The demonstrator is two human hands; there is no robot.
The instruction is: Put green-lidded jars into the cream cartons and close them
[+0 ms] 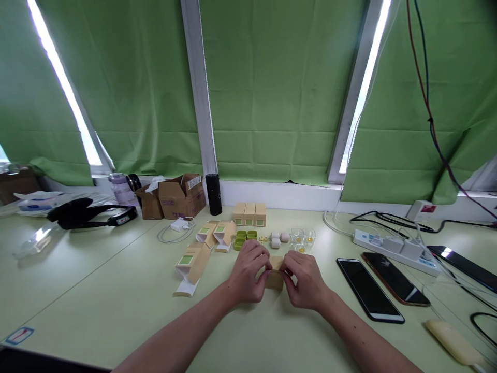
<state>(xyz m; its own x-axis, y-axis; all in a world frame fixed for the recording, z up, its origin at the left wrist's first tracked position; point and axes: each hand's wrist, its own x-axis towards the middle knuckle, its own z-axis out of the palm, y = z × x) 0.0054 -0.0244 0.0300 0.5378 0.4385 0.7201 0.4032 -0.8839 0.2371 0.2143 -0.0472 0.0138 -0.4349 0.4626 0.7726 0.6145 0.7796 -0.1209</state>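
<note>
Between my two hands is a small brown cardboard box [275, 280], low over the table. My left hand [251, 270] pinches its left side and my right hand [305, 280] pinches its right side, both near the top edge. Beyond them are several green square cups [240, 234], tiny yellow pieces [263, 239], whitish-pink rounded blocks [275, 243] and clear cups [297, 237]. To the left lie opened cardboard boxes [194, 261] with flaps out. Three closed boxes [249, 214] stand in a row at the back.
On the right are a white-framed phone [370, 290], a darker phone [395, 278], a power strip [396, 251] with plugs and cables, and a cream-coloured block [453, 342]. A black cylinder [213, 194], larger cartons [181, 197], a white charger [179, 225] and a black headset [91, 213] stand left.
</note>
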